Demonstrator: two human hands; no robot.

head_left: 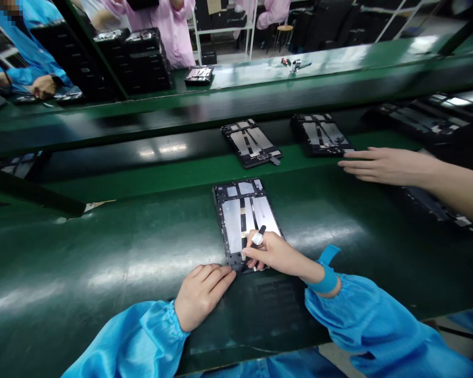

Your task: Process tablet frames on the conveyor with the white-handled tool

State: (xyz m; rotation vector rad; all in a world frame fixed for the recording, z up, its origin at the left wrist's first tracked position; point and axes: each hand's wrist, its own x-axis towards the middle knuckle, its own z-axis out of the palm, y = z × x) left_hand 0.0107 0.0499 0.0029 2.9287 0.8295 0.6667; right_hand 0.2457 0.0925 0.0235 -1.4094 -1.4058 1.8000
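An opened tablet (232,226), with silvery panels in a black frame and a dark strip down its middle, lies on the green bench in front of me. My left hand (203,291) rests beside its near left corner, fingers stretched out and fingertips touching the edge. Over the tablet's near end, my right hand (270,252) is closed around a short black pen-like tool (261,230) with a white wrap. The tool's lower end is partly hidden by my fingers. A blue band circles my right wrist.
Two similar opened tablets, one (248,142) straight ahead and another (323,134) farther right, lie beyond mine. Another person's hand (382,165) reaches in from the right beside the second. Stacked black units (147,60) stand across the bench, near people in blue and pink clothing.
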